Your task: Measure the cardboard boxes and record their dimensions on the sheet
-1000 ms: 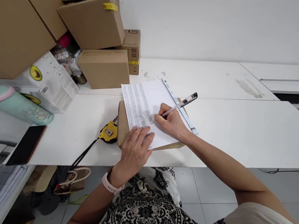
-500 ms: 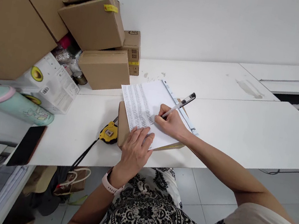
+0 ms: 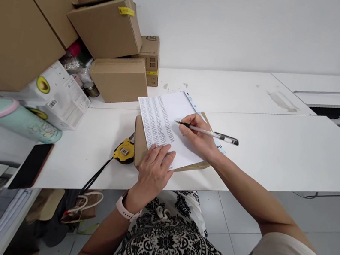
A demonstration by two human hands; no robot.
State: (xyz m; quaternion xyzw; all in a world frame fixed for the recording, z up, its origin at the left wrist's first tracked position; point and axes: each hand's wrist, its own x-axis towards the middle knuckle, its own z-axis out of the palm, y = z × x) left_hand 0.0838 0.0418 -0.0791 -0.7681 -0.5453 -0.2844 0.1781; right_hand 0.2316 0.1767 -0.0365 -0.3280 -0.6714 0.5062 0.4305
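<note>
A white sheet point(image 3: 172, 115) printed with columns of small text lies on a flat brown cardboard piece point(image 3: 139, 137) at the near edge of the white table point(image 3: 285, 142). My left hand point(image 3: 152, 172) rests flat on the sheet's near corner, fingers stretched out. My right hand point(image 3: 199, 134) is closed on a clear pen point(image 3: 211, 132). The pen lies almost level, its tip pointing left over the sheet. A yellow tape measure point(image 3: 124, 151) sits just left of the cardboard.
Several brown cardboard boxes point(image 3: 108, 26) are stacked at the back left, with a white avocado-print box point(image 3: 54, 95) and a mint bottle point(image 3: 21, 119) lying below them. A black phone point(image 3: 30, 165) lies at the table's near left edge. A second white table point(image 3: 329, 91) stands back right.
My right hand has lifted the pen from its writing angle and swung it nearly level, tip pointing left. My left hand and the sheet have stayed put.
</note>
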